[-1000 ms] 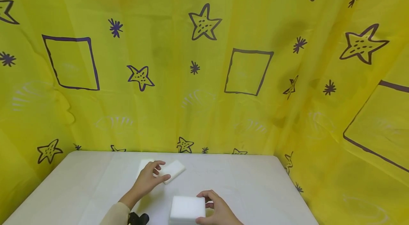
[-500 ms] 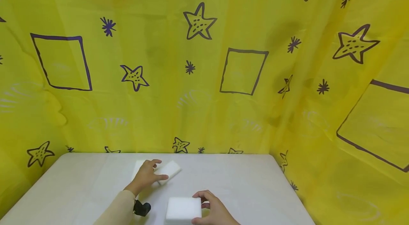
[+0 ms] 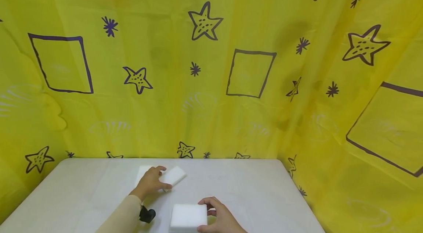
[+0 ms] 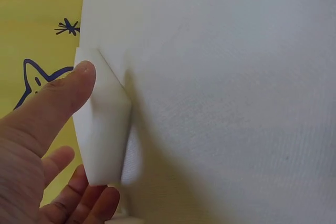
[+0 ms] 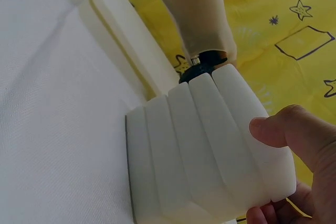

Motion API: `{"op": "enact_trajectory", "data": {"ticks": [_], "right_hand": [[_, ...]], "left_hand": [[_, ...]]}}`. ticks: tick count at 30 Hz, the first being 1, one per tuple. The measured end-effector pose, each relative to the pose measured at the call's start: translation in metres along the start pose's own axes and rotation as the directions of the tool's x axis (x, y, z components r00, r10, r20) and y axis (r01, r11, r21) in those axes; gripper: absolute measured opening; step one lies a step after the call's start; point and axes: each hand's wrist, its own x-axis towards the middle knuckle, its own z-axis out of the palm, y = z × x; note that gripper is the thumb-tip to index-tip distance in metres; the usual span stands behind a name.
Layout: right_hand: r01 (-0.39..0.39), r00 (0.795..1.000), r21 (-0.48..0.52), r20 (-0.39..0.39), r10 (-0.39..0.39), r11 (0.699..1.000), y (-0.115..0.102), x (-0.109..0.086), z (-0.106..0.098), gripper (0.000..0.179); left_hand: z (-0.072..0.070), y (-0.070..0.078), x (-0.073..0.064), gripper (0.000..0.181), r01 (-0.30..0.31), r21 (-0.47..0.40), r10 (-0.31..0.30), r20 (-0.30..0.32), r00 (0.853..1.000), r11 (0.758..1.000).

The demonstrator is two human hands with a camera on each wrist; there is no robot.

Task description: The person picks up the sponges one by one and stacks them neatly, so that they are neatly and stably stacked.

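Observation:
Near the back of the table, my left hand [image 3: 149, 182] spans a flat white sponge [image 3: 176, 175]. In the left wrist view the thumb lies over one end of this sponge [image 4: 105, 135], and curled fingers meet its opposite end. Partly hidden behind that hand is another white sponge [image 3: 141, 172]. At the front, my right hand [image 3: 220, 219] holds the right side of a stack of white sponges [image 3: 189, 215]. The right wrist view has several layers in the stack [image 5: 205, 145], with the thumb on the outermost one and fingers curled at its edge.
A white-covered table [image 3: 257, 196] reaches back to a yellow curtain [image 3: 158, 115] with dark stars and squares, which also closes off the sides. A black device [image 3: 147, 214] is strapped at my left wrist, between the left sleeve [image 3: 122, 214] and the stack.
The whole head view has shifted slightly to the right. My left thumb has come a little lower, at the sponge's near side. The right hand stays at the stack.

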Motion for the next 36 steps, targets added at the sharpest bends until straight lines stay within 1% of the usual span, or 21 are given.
{"op": "enact_trajectory", "data": {"ticks": [4, 7, 17, 24, 32, 35, 36], "right_hand": [[-0.019, 1.0, 0.008, -0.001, 0.019, 1.0, -0.0001, -0.0004, 0.0007, 0.052], [-0.027, 1.0, 0.012, -0.003, 0.027, 1.0, 0.0005, -0.0004, 0.0015, 0.051], [-0.031, 0.999, 0.01, -0.016, 0.031, 0.999, 0.0023, -0.001, 0.0022, 0.052], [0.024, 1.0, 0.005, -0.002, -0.024, 1.0, 0.0002, -0.0004, 0.0005, 0.052], [0.017, 1.0, 0.011, -0.001, -0.017, 1.0, 0.0006, -0.0011, 0.0, 0.051], [0.02, 1.0, 0.011, 0.002, -0.02, 1.0, 0.0011, -0.0008, -0.0007, 0.051], [0.022, 1.0, 0.013, 0.003, -0.022, 1.0, 0.0012, -0.0008, -0.001, 0.051]], "left_hand": [[0.0027, -0.0056, 0.0019, 0.074, -0.007, 0.026, 0.007, -0.007, 1.0, 1.0], [0.004, -0.0087, 0.002, 0.076, -0.017, 0.028, 0.017, -0.011, 1.0, 0.999], [0.0064, -0.0113, 0.0001, 0.072, -0.068, 0.05, 0.07, -0.033, 0.997, 0.996], [0.0038, -0.0094, 0.0002, 0.07, -0.065, 0.015, 0.066, -0.042, 0.997, 0.998], [0.0021, -0.0042, -0.0025, 0.067, -0.053, -0.006, 0.053, -0.023, 0.998, 0.999], [0.0024, -0.0058, -0.0028, 0.067, -0.065, -0.026, 0.065, -0.026, 0.998, 0.998], [0.0029, -0.007, -0.0029, 0.067, -0.078, -0.027, 0.077, -0.034, 0.996, 0.997]]}}
